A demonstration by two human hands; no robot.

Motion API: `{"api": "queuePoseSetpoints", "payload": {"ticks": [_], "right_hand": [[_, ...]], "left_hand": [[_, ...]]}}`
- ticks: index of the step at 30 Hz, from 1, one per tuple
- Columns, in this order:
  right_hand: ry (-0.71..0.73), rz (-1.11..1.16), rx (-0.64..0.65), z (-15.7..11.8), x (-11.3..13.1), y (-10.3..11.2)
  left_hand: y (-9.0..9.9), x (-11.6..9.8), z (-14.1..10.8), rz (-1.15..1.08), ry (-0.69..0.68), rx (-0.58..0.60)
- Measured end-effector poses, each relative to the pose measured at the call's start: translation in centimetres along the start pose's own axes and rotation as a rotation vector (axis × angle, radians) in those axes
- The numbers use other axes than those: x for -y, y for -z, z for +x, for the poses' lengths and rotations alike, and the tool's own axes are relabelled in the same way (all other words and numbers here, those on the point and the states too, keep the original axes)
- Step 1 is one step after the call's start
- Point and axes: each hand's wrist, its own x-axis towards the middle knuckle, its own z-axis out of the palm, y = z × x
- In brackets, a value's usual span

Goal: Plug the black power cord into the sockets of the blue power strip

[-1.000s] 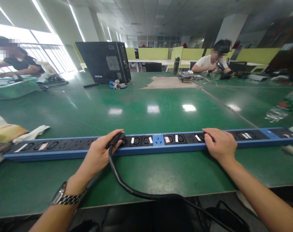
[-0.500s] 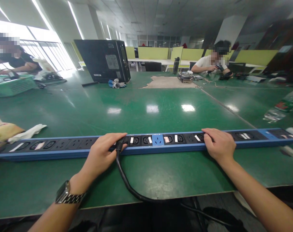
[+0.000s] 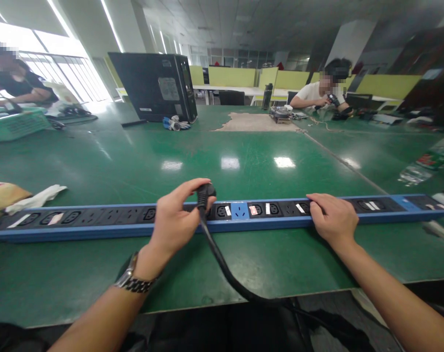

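Note:
A long blue and black power strip (image 3: pixel 240 226) lies across the green table in front of me, with several sockets, some bearing white labels. My left hand (image 3: pixel 178 210), a watch on its wrist, pinches a black power plug (image 3: pixel 206 193) over the sockets left of the blue socket (image 3: pixel 240 211). Whether the plug touches the strip cannot be made out. Its thick black cord (image 3: pixel 225 269) curves down over the table's front edge. My right hand (image 3: pixel 334 217) grips the strip right of its middle, fingers over the far edge.
A black computer case (image 3: pixel 152 88) with gloves (image 3: pixel 176 123) beside it stands at the back. One person (image 3: pixel 322 93) sits far right, another (image 3: pixel 18 80) far left behind a green basket (image 3: pixel 16 124). A plastic bottle (image 3: pixel 427 161) lies at right, a white cloth (image 3: pixel 42 199) at left.
My left hand has moved right and up with the plug, which was lower at a socket farther left. The right hand keeps its place on the strip.

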Motion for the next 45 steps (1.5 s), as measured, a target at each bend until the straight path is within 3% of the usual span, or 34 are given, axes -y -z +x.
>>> {"api": "queuePoseSetpoints", "payload": {"ticks": [4, 8, 19, 22, 24, 27, 29, 31, 34, 35, 37, 40, 43, 45], "right_hand": [[0.004, -0.004, -0.005, 0.0, 0.1, 0.0], [-0.004, 0.000, -0.001, 0.0, 0.1, 0.0], [-0.024, 0.035, 0.005, -0.1, 0.2, 0.0], [-0.046, 0.057, 0.022, 0.0, -0.1, -0.2], [-0.094, 0.085, 0.041, 0.1, 0.0, -0.1], [-0.252, 0.199, 0.017, 0.2, 2.3, 0.9], [-0.368, 0.377, -0.019, 0.1, 5.6, 2.2], [-0.443, 0.667, 0.086, 0.1, 9.8, 3.6], [-0.719, 1.189, 0.606, 1.1, 15.5, 4.9], [-0.822, 1.288, 0.715, 1.7, 16.7, 4.9], [-0.997, 1.386, 0.805, 3.2, 18.1, 4.7], [-1.054, 1.478, 0.718, 5.6, 18.2, 4.9], [-0.879, 1.592, 0.477, 7.5, 17.0, 7.4], [-0.756, 1.539, 0.327, 8.3, 15.7, 9.5]], "left_hand": [[-3.8, -1.7, 0.4, 0.014, -0.001, 0.262], [-5.5, -1.6, -0.2, 0.061, 0.027, 0.349], [-5.7, -2.0, -0.9, 0.129, -0.039, 0.356], [-5.4, -1.7, -1.1, 0.133, -0.098, 0.332], [-5.1, -1.4, -1.0, 0.125, -0.154, 0.382], [-4.7, -1.1, -0.5, 0.187, -0.145, 0.463], [-4.7, -1.0, -0.4, 0.297, -0.109, 0.496], [-4.9, -1.1, -0.6, 0.397, -0.103, 0.524], [-5.3, -1.4, -1.0, 0.466, -0.110, 0.540], [-5.3, -1.5, -1.1, 0.475, -0.109, 0.536], [-5.4, -1.6, -1.2, 0.481, -0.107, 0.528], [-5.3, -1.7, -1.2, 0.490, -0.100, 0.521], [-5.4, -1.8, -1.2, 0.501, -0.117, 0.517], [-5.4, -1.7, -1.2, 0.504, -0.126, 0.510]]}}
